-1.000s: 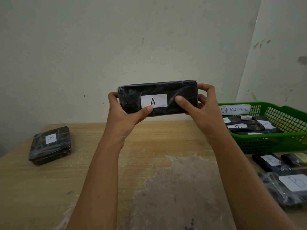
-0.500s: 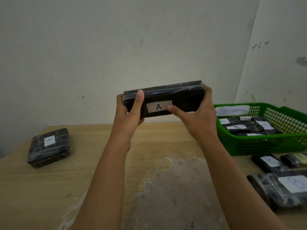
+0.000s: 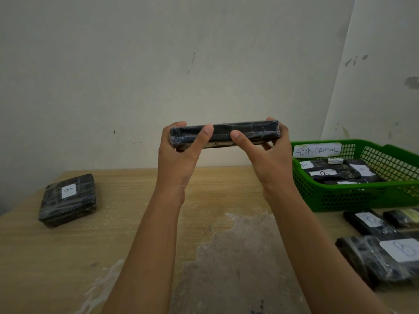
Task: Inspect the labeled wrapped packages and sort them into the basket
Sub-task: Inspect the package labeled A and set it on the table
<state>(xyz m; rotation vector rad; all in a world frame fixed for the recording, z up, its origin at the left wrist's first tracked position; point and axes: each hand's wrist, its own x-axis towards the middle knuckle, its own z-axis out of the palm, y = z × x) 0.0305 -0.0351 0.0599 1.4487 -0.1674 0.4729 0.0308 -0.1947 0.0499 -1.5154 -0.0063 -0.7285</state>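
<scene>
Holding the wrapped package [image 3: 223, 132] edge-on above the table [image 3: 124, 189]; left hand [image 3: 179, 152] and right hand [image 3: 269, 155] each clamped round one end. Green basket [image 3: 340, 198], tagged ABNORMAL, sits just right, part-filled. Lone package [image 3: 68, 200] far left; loose packages [image 3: 371, 264] front right.

Plain sorting workroom: worn wooden table [image 3: 113, 189], green basket [image 3: 340, 198] labelled ABNORMAL.

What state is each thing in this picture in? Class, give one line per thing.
Held package: raised above the table, edge toward camera, label underneath.
Left hand: grips its left end.
Right hand: grips its right end.
Green basket: on the table, holds labelled packages.
Lone package: flat at far left, label up.
B packages: flat beside basket, labels up.
</scene>
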